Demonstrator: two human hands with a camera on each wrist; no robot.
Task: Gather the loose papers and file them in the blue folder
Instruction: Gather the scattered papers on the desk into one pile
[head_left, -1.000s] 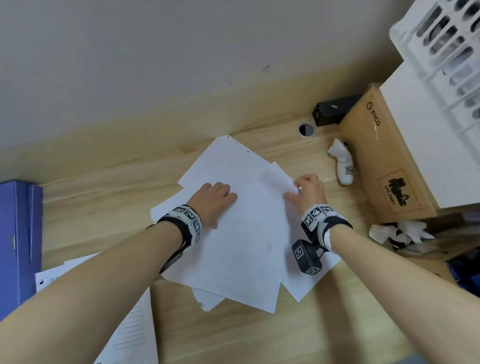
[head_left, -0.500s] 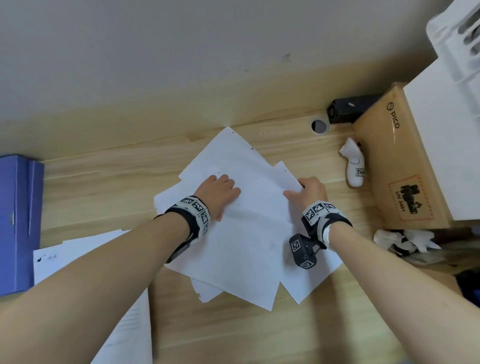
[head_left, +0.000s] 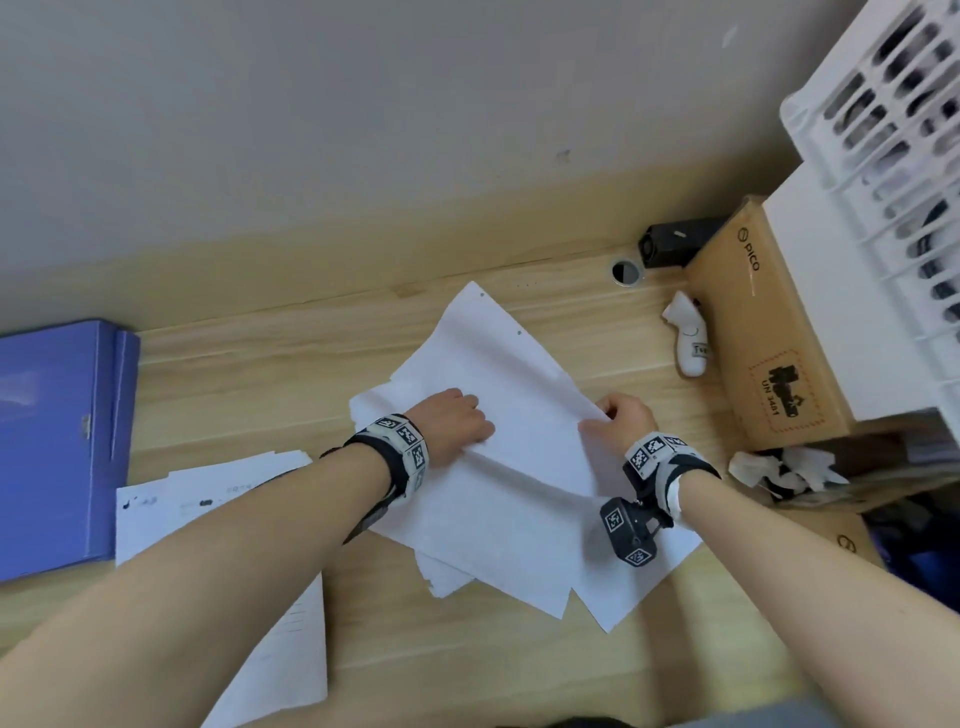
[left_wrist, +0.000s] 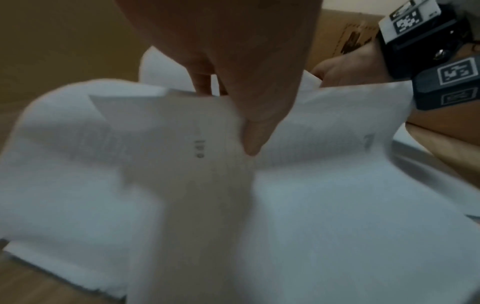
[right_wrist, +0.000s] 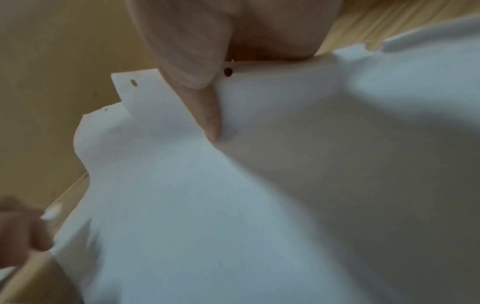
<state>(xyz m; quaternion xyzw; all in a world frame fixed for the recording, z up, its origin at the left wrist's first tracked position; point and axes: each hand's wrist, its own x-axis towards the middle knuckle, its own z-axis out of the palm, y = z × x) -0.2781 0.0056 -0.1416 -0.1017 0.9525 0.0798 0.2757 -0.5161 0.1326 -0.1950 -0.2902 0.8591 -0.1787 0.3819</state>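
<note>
At the far left the closed blue plastic folder (head_left: 57, 447) lies flat on the pale wooden counter (head_left: 270, 374), well apart from our hands. Just beside it a second batch of printed white sheets (head_left: 228, 493) lies partly under our left forearm — easy to forget, or to drag askew.

Our left hand (head_left: 451, 425) has its grip pinched on the fanned pile of loose white papers (head_left: 519, 499), thumb on top and fingers tucked under an edge. In the middle the sheets buckle upward; if we squeeze them together too hard, we judge they will crease rather than square up.

Our right hand (head_left: 623, 422) clenches the pile's right edge near the punched holes — a tug there could tear them. The lowest sheets stick out unheld and may slip off when we lift.
</note>
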